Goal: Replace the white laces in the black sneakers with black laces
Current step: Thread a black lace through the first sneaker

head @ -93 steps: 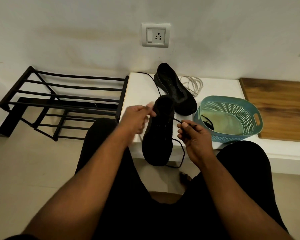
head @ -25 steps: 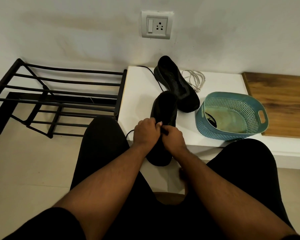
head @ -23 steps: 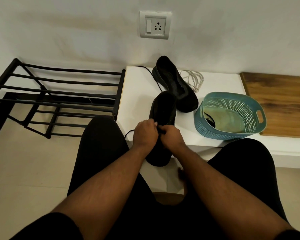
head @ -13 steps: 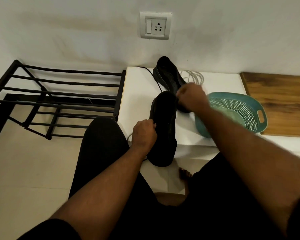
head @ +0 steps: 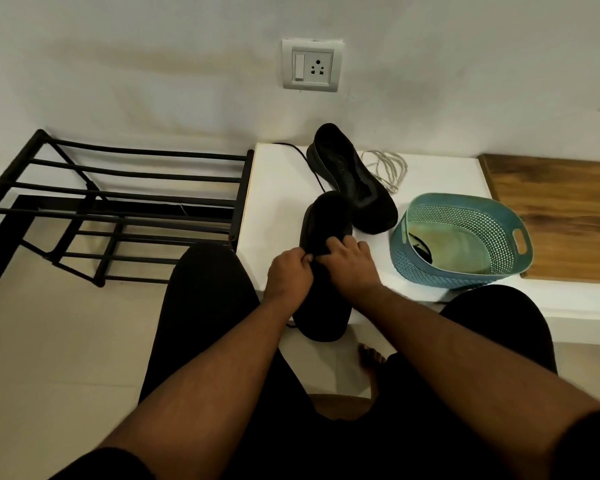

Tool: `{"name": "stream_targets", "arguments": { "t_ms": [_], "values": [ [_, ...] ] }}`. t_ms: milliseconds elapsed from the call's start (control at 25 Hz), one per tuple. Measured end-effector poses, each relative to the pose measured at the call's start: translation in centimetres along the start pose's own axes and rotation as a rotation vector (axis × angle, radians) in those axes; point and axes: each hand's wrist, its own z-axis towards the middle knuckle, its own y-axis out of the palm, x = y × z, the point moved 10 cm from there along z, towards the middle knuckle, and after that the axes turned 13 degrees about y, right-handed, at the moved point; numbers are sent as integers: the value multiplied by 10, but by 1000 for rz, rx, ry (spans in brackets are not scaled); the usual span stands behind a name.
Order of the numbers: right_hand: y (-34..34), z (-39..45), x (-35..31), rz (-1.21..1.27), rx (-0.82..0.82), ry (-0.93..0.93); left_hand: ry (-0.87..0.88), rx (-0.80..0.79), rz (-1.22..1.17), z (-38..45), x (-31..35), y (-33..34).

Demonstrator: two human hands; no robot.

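Now my right hand [head: 347, 259] is back from its reach toward twelve o'clock, meeting my left hand [head: 289, 271] on the near sneaker [head: 323, 216] at the worktop [head: 274, 202] edge; both pinch at the eyelets, so lacing resumes.

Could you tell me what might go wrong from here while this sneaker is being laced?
The near sneaker overhangs the white ledge, steadied only by the left hand and right hand; a hard tug could tip it off. The loose black lace trailing from the far sneaker might snag.
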Motion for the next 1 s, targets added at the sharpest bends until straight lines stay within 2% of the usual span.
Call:
{"name": "stream_targets", "arguments": {
  "t_ms": [80, 200, 240, 280, 320, 400, 440, 480, 560, 640, 720, 840, 1000],
  "values": [
    [-1, -1, -4, -22, -7, -45, 6, -3, 18, 0, 1, 0],
    [-7, 7, -15, 27, -76, -282, 101, -14, 91, 3, 5, -1],
    [-22, 23, -6, 74, -86, -272, 139, -34, 112, 3, 7, 0],
    [-50, 47, 13, 155, -38, -186, 166, -53, 125, 3, 8, 1],
    [-87, 75, 45, 308, 62, -21, 185, -58, 142, 2, 9, 2],
    [-158, 106, 140, 705, 355, 404, 210, -27, 201, 1, 12, -1],
    [-176, 115, 166, 819, 418, 486, 210, -2, 225, 0, 13, -3],
    [-182, 121, 173, 814, 386, 511, 205, 10, 235, -2, 14, -3],
    [-155, 116, 140, 657, 176, 410, 194, 13, 216, -2, 14, 0],
    [-102, 88, 94, 695, 5, 264, 174, 9, 180, -1, 10, 3],
    [-52, 55, 51, 548, -111, 81, 170, 14, 160, -1, 9, 4],
    [-18, 30, 25, 54, -133, -115, 193, 19, 191, -2, 13, 1],
    [-34, 34, 17, -76, -69, -327, 164, 43, 172, -8, 14, -2]
  ]
}}
